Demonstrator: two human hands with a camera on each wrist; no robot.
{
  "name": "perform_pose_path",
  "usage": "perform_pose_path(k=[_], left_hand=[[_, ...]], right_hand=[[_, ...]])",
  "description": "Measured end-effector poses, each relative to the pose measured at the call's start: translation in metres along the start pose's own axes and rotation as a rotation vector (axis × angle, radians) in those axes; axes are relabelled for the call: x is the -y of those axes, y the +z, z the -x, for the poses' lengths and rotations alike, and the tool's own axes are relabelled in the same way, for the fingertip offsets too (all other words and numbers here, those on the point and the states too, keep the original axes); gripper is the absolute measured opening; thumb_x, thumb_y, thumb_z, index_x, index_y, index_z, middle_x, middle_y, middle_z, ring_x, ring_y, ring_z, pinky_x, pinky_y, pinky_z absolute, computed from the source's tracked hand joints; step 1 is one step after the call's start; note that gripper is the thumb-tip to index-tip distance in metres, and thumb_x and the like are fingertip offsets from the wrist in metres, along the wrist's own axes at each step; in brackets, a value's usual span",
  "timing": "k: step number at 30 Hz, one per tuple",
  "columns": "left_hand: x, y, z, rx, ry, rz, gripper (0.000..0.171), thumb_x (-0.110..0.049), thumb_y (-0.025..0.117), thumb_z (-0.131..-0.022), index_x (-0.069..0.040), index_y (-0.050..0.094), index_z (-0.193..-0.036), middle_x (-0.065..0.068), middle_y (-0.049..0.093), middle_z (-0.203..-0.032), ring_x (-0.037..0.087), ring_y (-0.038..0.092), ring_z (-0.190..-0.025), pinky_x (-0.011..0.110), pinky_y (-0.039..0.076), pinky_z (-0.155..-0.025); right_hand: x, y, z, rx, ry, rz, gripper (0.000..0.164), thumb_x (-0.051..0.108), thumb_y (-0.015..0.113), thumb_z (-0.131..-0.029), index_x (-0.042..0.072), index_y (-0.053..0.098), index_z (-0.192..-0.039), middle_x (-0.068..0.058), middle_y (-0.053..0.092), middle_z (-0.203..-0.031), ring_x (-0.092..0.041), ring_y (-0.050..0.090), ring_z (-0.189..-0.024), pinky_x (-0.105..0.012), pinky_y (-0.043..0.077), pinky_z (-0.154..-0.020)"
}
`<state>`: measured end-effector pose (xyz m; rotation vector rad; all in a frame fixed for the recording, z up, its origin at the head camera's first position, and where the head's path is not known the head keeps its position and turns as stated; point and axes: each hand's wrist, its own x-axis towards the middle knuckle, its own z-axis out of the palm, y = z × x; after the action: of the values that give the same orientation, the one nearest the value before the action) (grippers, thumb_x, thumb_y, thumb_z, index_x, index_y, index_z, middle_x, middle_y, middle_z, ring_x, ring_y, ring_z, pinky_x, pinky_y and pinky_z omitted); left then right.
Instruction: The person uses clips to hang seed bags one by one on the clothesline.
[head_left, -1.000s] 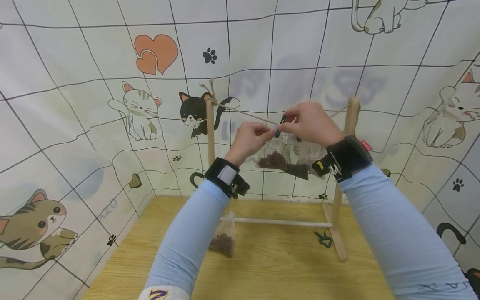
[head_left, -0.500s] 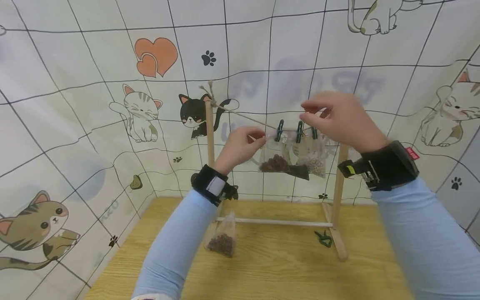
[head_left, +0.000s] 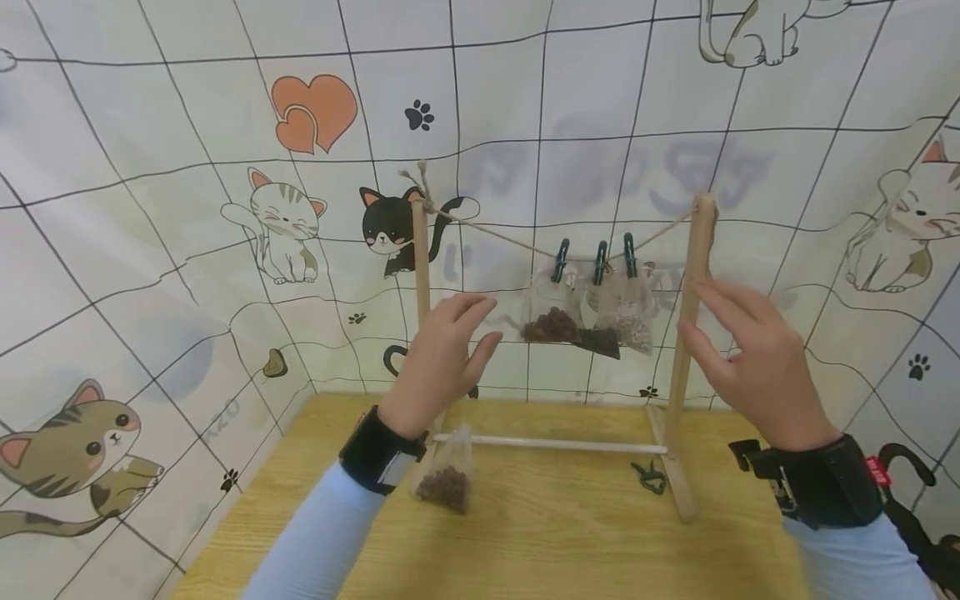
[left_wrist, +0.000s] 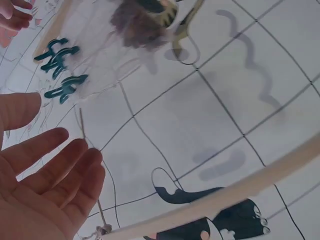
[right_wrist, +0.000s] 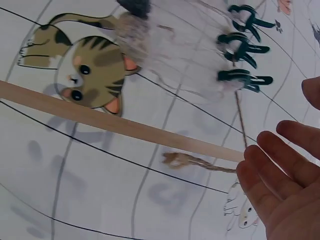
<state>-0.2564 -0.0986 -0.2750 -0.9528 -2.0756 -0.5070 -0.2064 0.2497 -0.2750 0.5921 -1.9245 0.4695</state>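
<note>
Three small clear bags hang from a sagging twine (head_left: 495, 234), each under a dark green clothespin (head_left: 560, 260). The left bag (head_left: 551, 323) has reddish-brown pieces in it, the middle bag (head_left: 598, 342) something dark, the right bag (head_left: 633, 332) pale speckled bits. My left hand (head_left: 441, 360) is in the air left of the bags, fingers extended and holding nothing. On the other side, my right hand (head_left: 757, 362) is held in front of the right wooden post (head_left: 686, 333), also with nothing in it. Both palms show in the wrist views, apart from the clothespins (left_wrist: 65, 90).
A bag of brown pieces (head_left: 444, 487) stands on the wooden table (head_left: 555, 533), near the left post (head_left: 422, 275). Loose green clothespins (head_left: 648, 477) lie by the right foot (head_left: 681, 492) of the frame. A white bar (head_left: 562, 444) joins the feet. Behind hangs a cat-print cloth (head_left: 315, 208).
Both hands have let go at the left bag, which now hangs from its clothespin. They have drawn apart and come down, the left hand leftward, the right hand rightward.
</note>
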Motion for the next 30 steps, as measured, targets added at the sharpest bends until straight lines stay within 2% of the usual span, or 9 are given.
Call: perform_pose_path(k=[4, 8, 10, 12, 17, 19, 22, 26, 30], left_hand=[[-0.001, 0.014, 0.024, -0.053, 0.012, -0.129, 0.042, -0.014, 0.074, -0.096, 0.004, 0.064, -0.132, 0.021, 0.064, -0.132, 0.036, 0.06, -0.123, 0.048, 0.049, -0.106], [-0.003, 0.028, 0.047, -0.058, -0.012, -0.174, 0.046, -0.016, 0.076, -0.095, 0.003, 0.062, -0.135, 0.022, 0.06, -0.137, 0.037, 0.058, -0.127, 0.05, 0.048, -0.107], [-0.003, 0.035, 0.057, -0.055, -0.014, -0.197, 0.047, -0.018, 0.077, -0.094, 0.003, 0.063, -0.134, 0.022, 0.06, -0.138, 0.038, 0.058, -0.127, 0.051, 0.049, -0.106], [-0.003, 0.043, 0.066, -0.037, -0.025, -0.228, 0.05, -0.02, 0.078, -0.094, 0.003, 0.062, -0.135, 0.021, 0.059, -0.14, 0.037, 0.057, -0.128, 0.051, 0.049, -0.105], [-0.006, 0.063, 0.088, 0.036, -0.094, -0.304, 0.056, -0.031, 0.076, -0.095, 0.0, 0.06, -0.139, 0.019, 0.056, -0.145, 0.036, 0.055, -0.131, 0.052, 0.048, -0.107], [-0.007, 0.071, 0.096, 0.056, -0.126, -0.318, 0.058, -0.034, 0.075, -0.095, 0.0, 0.06, -0.14, 0.019, 0.056, -0.146, 0.036, 0.054, -0.133, 0.052, 0.048, -0.107], [-0.009, 0.082, 0.11, 0.085, -0.171, -0.323, 0.059, -0.038, 0.073, -0.096, -0.001, 0.059, -0.141, 0.02, 0.054, -0.149, 0.037, 0.052, -0.137, 0.054, 0.046, -0.109], [-0.011, 0.093, 0.127, 0.1, -0.222, -0.274, 0.059, -0.04, 0.07, -0.098, -0.001, 0.059, -0.141, 0.022, 0.053, -0.151, 0.041, 0.049, -0.14, 0.058, 0.042, -0.112], [-0.011, 0.104, 0.142, 0.124, -0.258, -0.225, 0.059, -0.038, 0.066, -0.099, 0.002, 0.057, -0.141, 0.025, 0.05, -0.151, 0.043, 0.045, -0.142, 0.06, 0.038, -0.114]], right_hand=[[-0.005, 0.017, 0.035, 0.023, 0.041, 0.015, 0.05, 0.01, 0.071, -0.089, -0.005, 0.064, -0.135, -0.025, 0.063, -0.132, -0.044, 0.057, -0.122, -0.006, 0.026, -0.11], [-0.009, 0.033, 0.063, 0.03, 0.054, -0.005, 0.053, 0.038, 0.059, -0.104, -0.005, 0.063, -0.136, -0.026, 0.061, -0.135, -0.046, 0.055, -0.121, -0.004, 0.022, -0.109], [-0.011, 0.04, 0.076, 0.023, 0.054, -0.021, 0.065, 0.052, 0.046, -0.107, -0.005, 0.064, -0.136, -0.026, 0.061, -0.135, -0.046, 0.056, -0.12, -0.003, 0.023, -0.108], [-0.011, 0.046, 0.087, 0.018, 0.063, -0.03, 0.068, 0.054, 0.044, -0.107, -0.006, 0.064, -0.134, -0.026, 0.062, -0.134, -0.046, 0.056, -0.119, -0.002, 0.023, -0.107], [-0.008, 0.061, 0.111, 0.043, 0.106, -0.045, 0.051, 0.035, 0.061, -0.103, -0.005, 0.064, -0.135, -0.026, 0.061, -0.137, -0.047, 0.056, -0.122, -0.007, 0.023, -0.113], [-0.005, 0.066, 0.12, 0.059, 0.12, -0.038, 0.048, 0.026, 0.067, -0.1, -0.004, 0.063, -0.137, -0.025, 0.06, -0.139, -0.048, 0.056, -0.124, -0.016, 0.026, -0.118], [-0.002, 0.074, 0.134, 0.072, 0.131, -0.019, 0.048, 0.027, 0.066, -0.1, -0.004, 0.063, -0.136, -0.024, 0.06, -0.141, -0.048, 0.057, -0.124, -0.03, 0.033, -0.119], [-0.001, 0.084, 0.151, 0.088, 0.14, -0.029, 0.048, 0.021, 0.071, -0.097, -0.007, 0.063, -0.134, -0.025, 0.06, -0.14, -0.049, 0.057, -0.123, -0.036, 0.037, -0.116], [0.001, 0.092, 0.165, 0.134, 0.187, -0.035, 0.055, 0.005, 0.081, -0.083, -0.009, 0.064, -0.133, -0.027, 0.059, -0.141, -0.05, 0.055, -0.126, -0.052, 0.042, -0.11]])
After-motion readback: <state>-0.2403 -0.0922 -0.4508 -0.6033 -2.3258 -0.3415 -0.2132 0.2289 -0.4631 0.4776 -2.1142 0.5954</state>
